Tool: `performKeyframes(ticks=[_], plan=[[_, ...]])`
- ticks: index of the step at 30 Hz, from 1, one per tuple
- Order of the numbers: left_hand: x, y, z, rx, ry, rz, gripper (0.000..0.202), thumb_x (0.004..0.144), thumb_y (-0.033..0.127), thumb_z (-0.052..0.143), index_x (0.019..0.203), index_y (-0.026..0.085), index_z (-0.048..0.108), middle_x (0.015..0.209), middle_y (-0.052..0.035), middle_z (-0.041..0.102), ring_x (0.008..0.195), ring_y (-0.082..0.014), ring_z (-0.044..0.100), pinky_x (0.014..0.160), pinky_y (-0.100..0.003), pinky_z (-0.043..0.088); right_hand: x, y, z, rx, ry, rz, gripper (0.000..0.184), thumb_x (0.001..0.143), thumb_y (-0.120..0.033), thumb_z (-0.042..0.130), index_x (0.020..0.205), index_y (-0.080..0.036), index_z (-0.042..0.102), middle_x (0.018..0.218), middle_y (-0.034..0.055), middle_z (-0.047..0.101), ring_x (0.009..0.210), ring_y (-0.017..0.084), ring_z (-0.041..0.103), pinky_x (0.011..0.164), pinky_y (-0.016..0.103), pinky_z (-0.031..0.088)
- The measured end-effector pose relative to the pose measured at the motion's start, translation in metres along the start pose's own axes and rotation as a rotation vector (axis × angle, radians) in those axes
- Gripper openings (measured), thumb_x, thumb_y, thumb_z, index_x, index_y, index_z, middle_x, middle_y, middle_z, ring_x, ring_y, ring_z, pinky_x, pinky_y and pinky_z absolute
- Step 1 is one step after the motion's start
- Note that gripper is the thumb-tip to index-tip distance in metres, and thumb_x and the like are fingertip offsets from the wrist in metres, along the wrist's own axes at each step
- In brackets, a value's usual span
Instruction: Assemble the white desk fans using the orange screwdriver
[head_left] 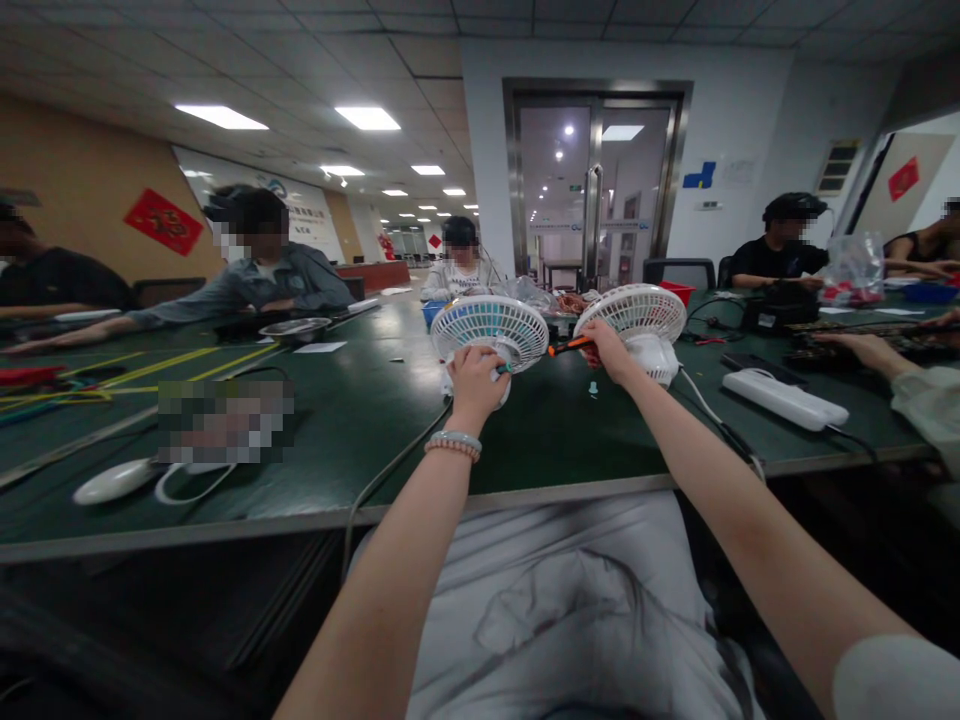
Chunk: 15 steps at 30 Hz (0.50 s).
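Two small white table fans stand on the dark green table (360, 420). My left hand (475, 378) is closed around the base of the left fan (489, 330), whose blades look teal behind the round grille. My right hand (609, 350) is closed on a screwdriver with an orange handle (568, 346), held level between the two fans, right beside the right fan (631, 312). A grey cable (390, 470) runs from the left fan over the table's near edge. A bead bracelet sits on my left wrist.
A white power strip (784, 398) with its cord lies at the right. A white oval part (112, 482) lies front left. Yellow strips (150, 365) cross the left table. Several people sit around; another person's hand (862, 348) reaches in from the right. Glass doors stand behind.
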<state>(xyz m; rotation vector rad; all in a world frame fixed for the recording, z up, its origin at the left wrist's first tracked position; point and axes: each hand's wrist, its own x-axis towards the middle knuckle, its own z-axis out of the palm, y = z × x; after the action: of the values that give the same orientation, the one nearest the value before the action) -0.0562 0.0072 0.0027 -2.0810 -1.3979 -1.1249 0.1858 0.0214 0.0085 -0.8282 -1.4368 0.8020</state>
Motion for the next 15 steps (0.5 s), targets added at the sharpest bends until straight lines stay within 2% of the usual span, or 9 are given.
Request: performKeyframes(ticks=[4, 7, 11, 15], plan=[[0.0009, -0.0004, 0.0001, 0.011, -0.021, 0.035, 0.013, 0.073, 0.029, 0.056, 0.082, 0.024, 0.064, 0.101, -0.0037, 0.06, 0.108, -0.026, 0.041, 0.089, -0.043, 0.029, -0.0008, -0.004, 0.0039, 0.103, 0.042, 0.019, 0.011, 0.078, -0.033, 0.042, 0.077, -0.023, 0.038, 0.047, -0.0094, 0.034, 0.036, 0.006, 0.029, 0.034, 0.017, 0.025], [0.0014, -0.0005, 0.0002, 0.012, -0.025, 0.032, 0.013, 0.073, 0.028, 0.055, 0.081, 0.024, 0.064, 0.1, -0.0037, 0.061, 0.108, -0.0258, 0.042, 0.088, -0.043, 0.029, -0.004, -0.0075, 0.0061, 0.078, 0.037, -0.029, 0.017, 0.078, -0.039, 0.045, 0.076, -0.022, 0.04, 0.045, -0.0095, 0.033, 0.035, 0.006, 0.028, 0.034, 0.018, 0.024], [0.0009, -0.0004, 0.0002, -0.012, -0.01, 0.041, 0.012, 0.073, 0.026, 0.056, 0.081, 0.023, 0.063, 0.098, -0.0032, 0.062, 0.106, -0.0249, 0.043, 0.087, -0.043, 0.03, -0.0054, -0.0067, 0.0056, 0.055, 0.015, 0.019, 0.03, 0.078, -0.051, 0.046, 0.071, -0.022, 0.042, 0.041, -0.0094, 0.03, 0.033, 0.006, 0.026, 0.033, 0.019, 0.024], [0.0006, -0.0003, 0.0012, -0.03, -0.004, 0.038, 0.012, 0.072, 0.026, 0.056, 0.081, 0.023, 0.063, 0.097, -0.0025, 0.064, 0.107, -0.0257, 0.043, 0.089, -0.044, 0.028, -0.0023, -0.0028, 0.003, 0.108, 0.063, 0.039, 0.025, 0.078, -0.044, 0.045, 0.072, -0.02, 0.046, 0.046, -0.0066, 0.037, 0.037, 0.008, 0.034, 0.034, 0.02, 0.029]])
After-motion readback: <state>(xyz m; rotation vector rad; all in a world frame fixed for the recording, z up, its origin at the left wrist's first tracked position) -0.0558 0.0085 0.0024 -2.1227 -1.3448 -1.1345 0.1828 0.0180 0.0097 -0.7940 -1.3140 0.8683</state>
